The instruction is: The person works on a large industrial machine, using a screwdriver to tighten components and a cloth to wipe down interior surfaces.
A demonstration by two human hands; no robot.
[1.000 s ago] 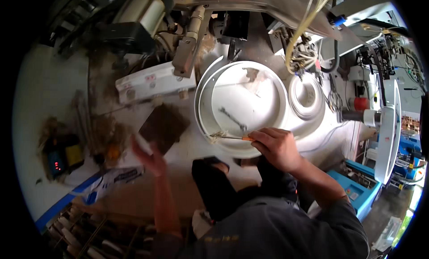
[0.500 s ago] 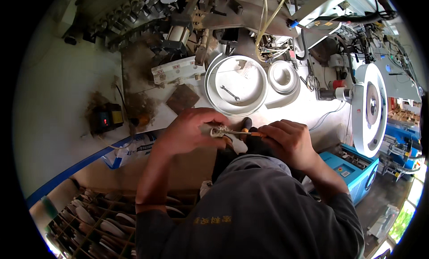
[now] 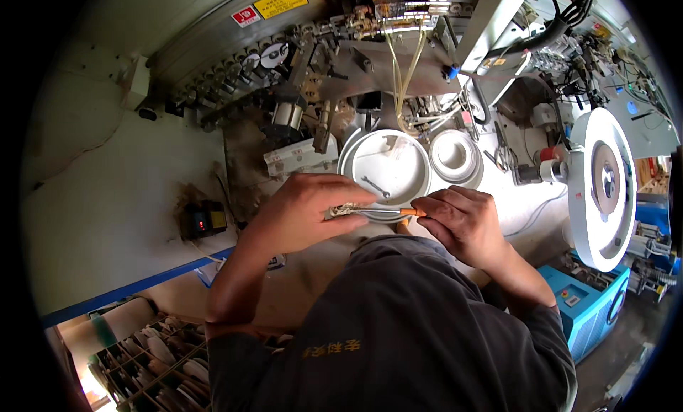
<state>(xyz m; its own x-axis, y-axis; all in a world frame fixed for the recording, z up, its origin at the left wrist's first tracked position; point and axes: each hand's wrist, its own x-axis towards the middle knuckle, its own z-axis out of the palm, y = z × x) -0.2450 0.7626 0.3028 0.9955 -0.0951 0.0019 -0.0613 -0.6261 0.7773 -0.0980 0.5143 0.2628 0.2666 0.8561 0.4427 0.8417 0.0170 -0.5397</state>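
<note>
My right hand [image 3: 462, 226] is closed round the orange handle of a screwdriver [image 3: 411, 212]. Its thin metal shaft points left toward my left hand [image 3: 299, 209]. Between the thumb and fingers of that hand sits a small pale, shiny piece [image 3: 343, 210], too small to tell its kind. The screwdriver's tip meets this piece or lies right beside it; I cannot tell which. Both hands are raised in front of my body, just nearer than a round white tray [image 3: 427, 172]. Inside the tray lies an open-end wrench [image 3: 375, 186].
Right of the tray stands a white reel [image 3: 475, 163], with scissors [image 3: 506, 157] beyond it. A large white wheel [image 3: 580, 191] rises at the right, above a blue machine [image 3: 590, 302]. A small black display box [image 3: 205, 220] is at the left. Machine parts and yellowish tubes [image 3: 402, 85] line the back.
My view has tilted, showing more of the back machinery, and the bench things appear lower. My left hand, blurred before, is now sharper. The screwdriver remains against or beside the small piece.
</note>
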